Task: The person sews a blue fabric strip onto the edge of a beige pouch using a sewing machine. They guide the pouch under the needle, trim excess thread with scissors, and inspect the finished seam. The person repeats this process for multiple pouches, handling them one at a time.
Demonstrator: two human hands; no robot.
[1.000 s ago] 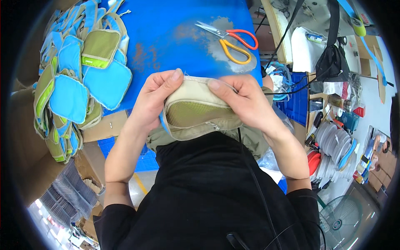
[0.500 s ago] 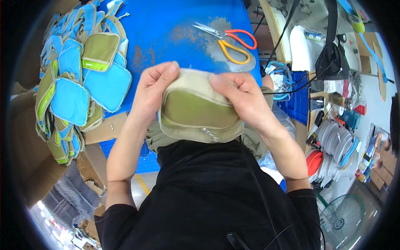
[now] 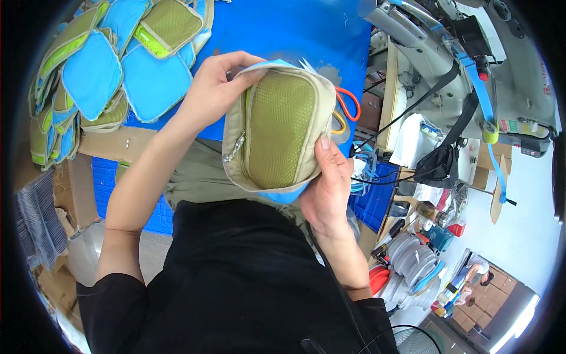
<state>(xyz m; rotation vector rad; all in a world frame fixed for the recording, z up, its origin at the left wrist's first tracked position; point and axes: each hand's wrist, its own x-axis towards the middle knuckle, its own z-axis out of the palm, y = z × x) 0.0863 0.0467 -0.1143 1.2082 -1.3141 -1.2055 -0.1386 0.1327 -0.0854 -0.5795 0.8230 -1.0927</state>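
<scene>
A beige fabric pouch with an olive mesh panel and a zipper along one side is held up over my lap. Light blue fabric peeks out at its top and bottom edges. My left hand grips its upper left edge, with the fingers partly behind the cloth. Pinched at the lower right edge, thumb on the front, is my right hand. Behind the pouch lie scissors with one red and one yellow handle, mostly covered by it.
Blue and olive fabric pouches are heaped at the left of the blue table. A sewing machine stands at the upper right. Farther right are stacked grey spools and a black bag. Cardboard stands at the left.
The pouch has been turned about a quarter, so its zipper now runs along the left. My right hand has moved from the top edge to the lower right. The whole view has shifted.
</scene>
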